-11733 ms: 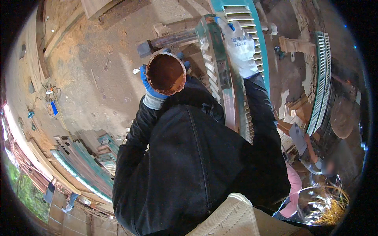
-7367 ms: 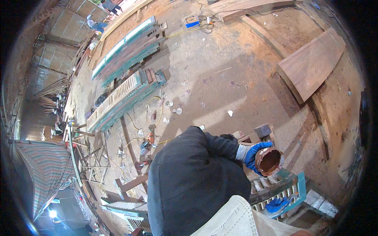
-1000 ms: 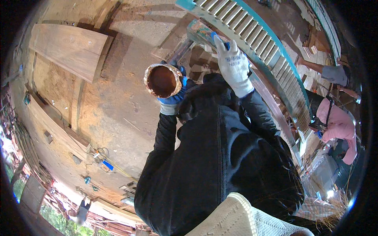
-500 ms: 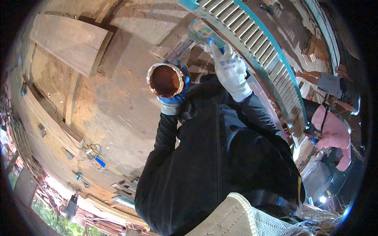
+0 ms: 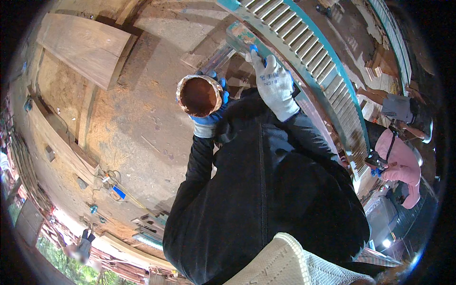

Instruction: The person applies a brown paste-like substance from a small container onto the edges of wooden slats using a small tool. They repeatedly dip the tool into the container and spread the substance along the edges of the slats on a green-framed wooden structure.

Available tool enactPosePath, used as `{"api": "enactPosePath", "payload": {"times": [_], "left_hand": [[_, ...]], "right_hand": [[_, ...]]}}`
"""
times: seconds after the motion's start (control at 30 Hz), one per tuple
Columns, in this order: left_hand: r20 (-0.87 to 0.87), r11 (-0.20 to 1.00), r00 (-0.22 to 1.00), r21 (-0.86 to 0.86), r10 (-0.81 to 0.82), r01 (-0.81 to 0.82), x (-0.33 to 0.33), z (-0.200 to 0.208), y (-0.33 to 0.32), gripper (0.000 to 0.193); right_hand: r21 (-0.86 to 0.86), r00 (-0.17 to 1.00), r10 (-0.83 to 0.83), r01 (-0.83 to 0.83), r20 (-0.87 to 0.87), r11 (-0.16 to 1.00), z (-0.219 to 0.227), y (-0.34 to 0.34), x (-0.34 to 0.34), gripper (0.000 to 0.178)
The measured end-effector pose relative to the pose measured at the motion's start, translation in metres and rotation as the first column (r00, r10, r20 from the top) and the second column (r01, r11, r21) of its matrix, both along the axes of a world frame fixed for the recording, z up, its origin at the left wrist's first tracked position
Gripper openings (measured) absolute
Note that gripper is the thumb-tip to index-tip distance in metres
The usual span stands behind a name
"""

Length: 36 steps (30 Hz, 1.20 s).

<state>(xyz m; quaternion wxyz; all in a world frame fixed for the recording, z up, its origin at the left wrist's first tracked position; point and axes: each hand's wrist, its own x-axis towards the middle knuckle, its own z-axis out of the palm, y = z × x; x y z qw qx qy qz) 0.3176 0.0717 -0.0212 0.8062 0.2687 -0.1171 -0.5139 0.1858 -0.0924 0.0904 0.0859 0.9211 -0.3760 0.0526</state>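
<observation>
My left hand (image 5: 209, 124), in a white glove with blue palm and fingers, is wrapped round a round tub (image 5: 178, 97) with a crusted, whitish rim. Reddish-brown stuff (image 5: 199, 96) lies inside it. To the right, my right hand (image 5: 275, 88) wears the same kind of glove, its back turned up. Its fingers are bent together beside a worn teal-painted beam (image 5: 242, 35). What they grip, if anything, is hidden beneath the hand.
A long roller conveyor (image 5: 304, 38) with teal side rails runs close along my right. Beyond it are a person in a pink top (image 5: 399, 156) and another in grey shorts (image 5: 398, 108). Wide wooden boards (image 5: 85, 47) lie at the far left, cords and tools (image 5: 118, 192) at lower left.
My right hand has shifted slightly down and left along the beam, its wrist turning a little. The left hand keeps the tub in nearly the same place.
</observation>
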Motion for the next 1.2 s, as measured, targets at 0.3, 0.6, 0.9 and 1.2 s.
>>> {"api": "enactPosePath", "payload": {"times": [0.3,0.6,0.9,1.2], "left_hand": [[0.227,0.982,0.973,0.19,-0.031,-0.012,-0.001,-0.03,0.007,0.058],[0.598,0.881,0.794,0.43,-0.112,-0.2,0.0,-0.031,0.001,0.048],[-0.924,0.942,-0.328,-0.086,-0.197,-0.324,0.01,0.0,-0.003,0.056],[-0.002,0.818,-0.818,0.007,-0.576,-0.576,0.001,0.004,-0.006,0.045]], "right_hand": [[0.039,0.999,-0.049,0.049,-0.014,0.998,0.009,-0.001,0.005,0.053],[0.08,0.999,-0.013,0.017,-0.046,0.997,0.024,-0.01,0.004,0.052],[0.227,0.999,-0.017,0.028,-0.049,0.973,0.044,-0.013,0.002,0.054],[0.083,0.998,0.061,-0.059,-0.032,0.995,0.035,-0.022,0.008,0.051]]}}
